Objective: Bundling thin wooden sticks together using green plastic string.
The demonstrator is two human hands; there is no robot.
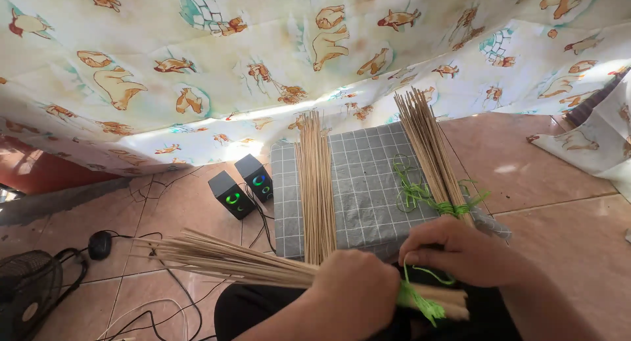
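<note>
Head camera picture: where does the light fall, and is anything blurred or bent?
Head view: sunlight glares along the patterned cloth's lower edge; wide lens curves the floor tiles; the left hand and stick bundle look slightly soft; the fan sits in shadow.

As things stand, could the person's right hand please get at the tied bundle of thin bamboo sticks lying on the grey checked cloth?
Probably yes: the tied bundle of thin bamboo sticks lies just beyond the right hand with nothing between them, though that hand is busy pinching green plastic string.
</note>
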